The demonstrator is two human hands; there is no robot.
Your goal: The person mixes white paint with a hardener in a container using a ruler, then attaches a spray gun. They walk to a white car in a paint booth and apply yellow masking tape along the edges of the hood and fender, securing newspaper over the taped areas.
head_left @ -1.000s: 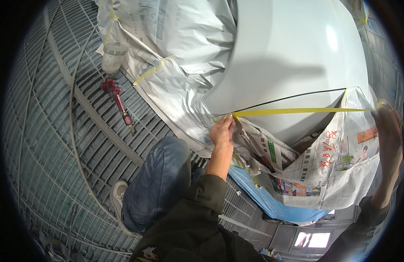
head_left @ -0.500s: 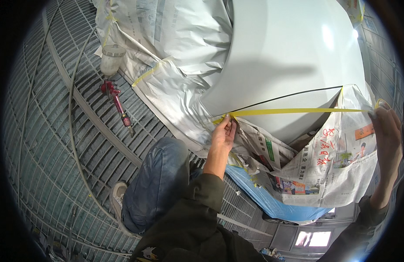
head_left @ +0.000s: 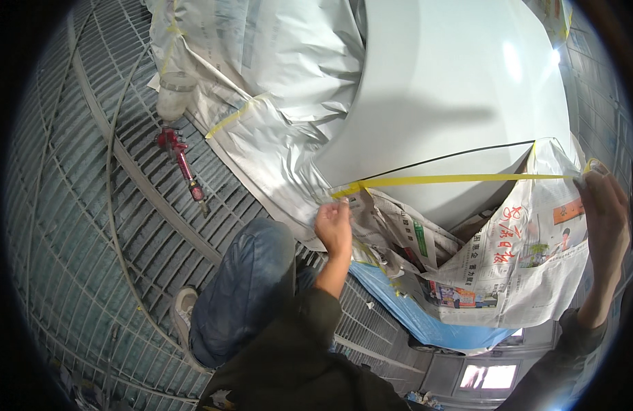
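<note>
A strip of yellow masking tape [head_left: 433, 180] runs taut across a pale car body panel [head_left: 460, 89] and the upper edge of a sheet of newspaper [head_left: 467, 291]. My right hand [head_left: 606, 216] is closed around the tape roll [head_left: 593, 166] at the strip's right end. Just below the strip's left end, my left hand [head_left: 335, 227] has its fingers pinched together at the newspaper's left corner. Between tape and panel the newspaper sags, leaving a dark gap. Above the strip, a thin black line [head_left: 460, 153] crosses the panel.
A red spray gun [head_left: 176, 154] with a clouded cup lies on the floor grating [head_left: 63, 267], left of my bent knee [head_left: 251, 274]. A hose [head_left: 111, 185] curves past it. Whitish masking sheets [head_left: 296, 61] drape the car at left; blue sheeting [head_left: 405, 305] hangs below the newspaper.
My left hand has moved left and down, off the tape strip to the newspaper's corner. The strip's left end now shows against the masking. My right hand has stayed nearly in place.
</note>
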